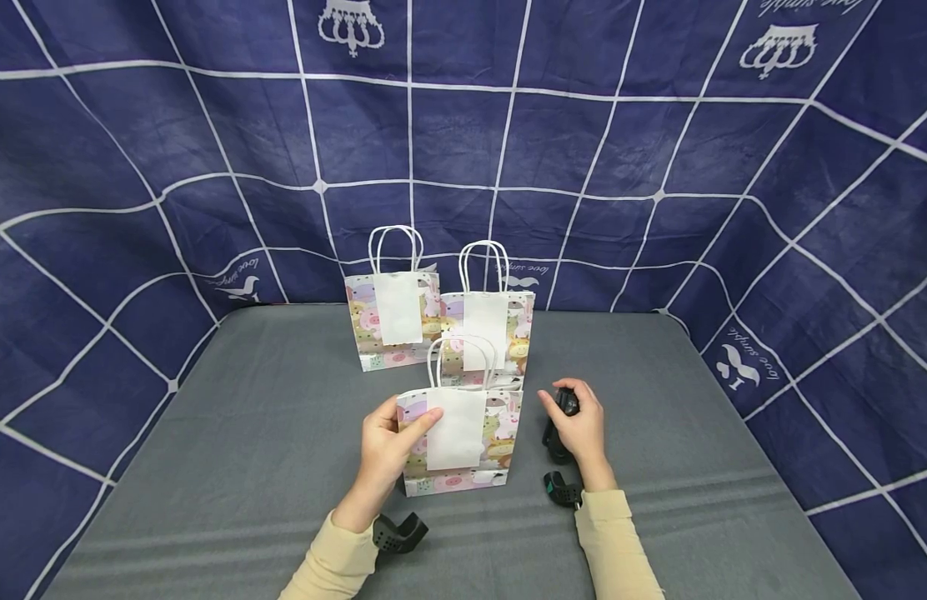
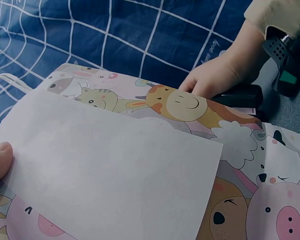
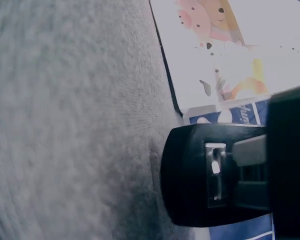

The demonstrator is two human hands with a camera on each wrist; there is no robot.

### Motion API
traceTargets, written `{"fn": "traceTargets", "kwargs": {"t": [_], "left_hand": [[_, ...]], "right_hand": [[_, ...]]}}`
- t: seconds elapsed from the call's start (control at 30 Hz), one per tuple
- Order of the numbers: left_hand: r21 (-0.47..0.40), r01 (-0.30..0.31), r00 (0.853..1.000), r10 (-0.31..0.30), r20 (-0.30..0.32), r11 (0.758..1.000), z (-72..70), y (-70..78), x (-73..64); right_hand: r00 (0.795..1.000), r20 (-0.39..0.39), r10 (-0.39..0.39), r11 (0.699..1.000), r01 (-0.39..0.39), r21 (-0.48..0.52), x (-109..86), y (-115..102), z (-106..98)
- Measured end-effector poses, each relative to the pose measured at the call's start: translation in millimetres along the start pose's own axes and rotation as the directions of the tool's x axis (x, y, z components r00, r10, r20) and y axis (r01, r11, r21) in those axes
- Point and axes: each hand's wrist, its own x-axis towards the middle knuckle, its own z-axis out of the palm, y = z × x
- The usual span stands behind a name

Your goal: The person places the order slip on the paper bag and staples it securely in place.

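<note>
A small paper gift bag (image 1: 503, 425) printed with cartoon animals stands upright at the front, with twisted white handles and a white paper panel (image 1: 456, 429) on its face. My left hand (image 1: 386, 446) pinches its left side, thumb on the front near the panel and the other fingers behind. Right of the bag, my right hand (image 1: 583, 421) grips a black stapler (image 1: 559, 446) that points toward me. In the right wrist view the stapler's base (image 3: 185, 175) shows its metal plate, beside the bag's lower edge. The left wrist view shows the panel (image 2: 115, 165) up close.
Two matching gift bags, one at the back left (image 1: 358, 321) and one in the middle (image 1: 519, 333), stand behind the held bag. All are on a grey cloth-covered table (image 1: 268, 433). A dark blue checked curtain (image 1: 463, 142) surrounds the table's back and sides.
</note>
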Motion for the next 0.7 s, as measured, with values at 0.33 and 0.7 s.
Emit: {"fn": "traceTargets", "kwargs": {"t": [0.33,0.7], "left_hand": [[0.005,-0.004,1.000,0.004,0.001,1.000,-0.4,-0.8,0.1],[0.013,0.003,1.000,-0.003,-0.003,1.000,0.0,0.1,0.2]], "right_hand": [[0.996,-0.049,-0.074,0.997,0.076,0.030,4.2,-15.6,1.3],[0.998,-0.033,-0.053,0.994,0.056,0.096,9.0,-37.6,-5.7]]}}
